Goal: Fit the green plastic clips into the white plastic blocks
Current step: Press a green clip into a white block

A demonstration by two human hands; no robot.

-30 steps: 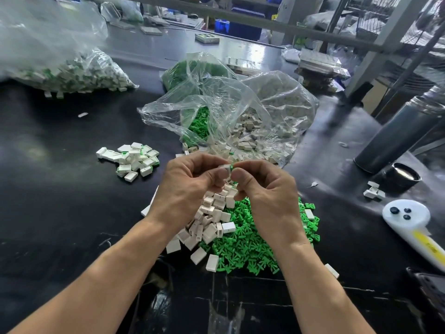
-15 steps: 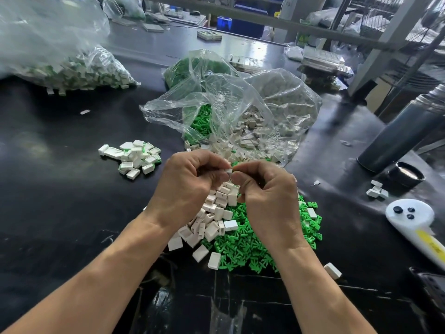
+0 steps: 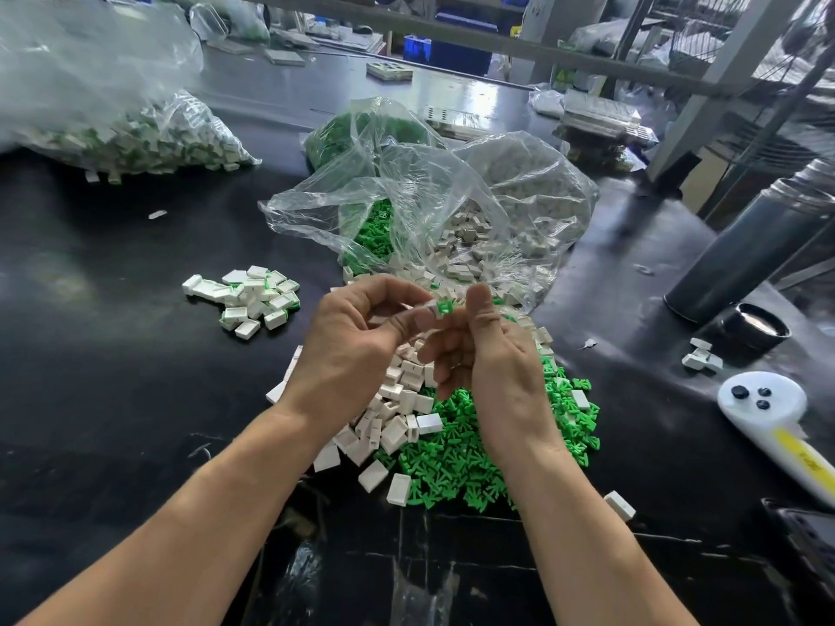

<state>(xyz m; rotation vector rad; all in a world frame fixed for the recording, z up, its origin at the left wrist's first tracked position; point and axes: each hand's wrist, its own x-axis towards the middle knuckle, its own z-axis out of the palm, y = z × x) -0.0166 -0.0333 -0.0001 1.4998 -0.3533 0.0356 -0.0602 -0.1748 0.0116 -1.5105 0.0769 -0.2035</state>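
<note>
My left hand (image 3: 357, 336) pinches a white block (image 3: 429, 308) at chest height. A green clip (image 3: 445, 307) sits at the block's right end, and my right hand (image 3: 488, 359) presses it with thumb and fingertips. Below the hands lies a heap of loose white blocks (image 3: 397, 413) beside a heap of green clips (image 3: 456, 458). A small pile of blocks with green clips in them (image 3: 253, 300) lies to the left.
A clear bag of clips and blocks (image 3: 433, 210) lies open behind the hands. Another bag of fitted blocks (image 3: 135, 133) sits far left. A grey cylinder (image 3: 750, 246), a black cap (image 3: 759, 327) and a white controller (image 3: 777, 422) are on the right of the black table (image 3: 113, 399).
My right hand has turned and opened somewhat, so the green clip and white block between the fingertips now show. Both hands stay in the same place above the heaps.
</note>
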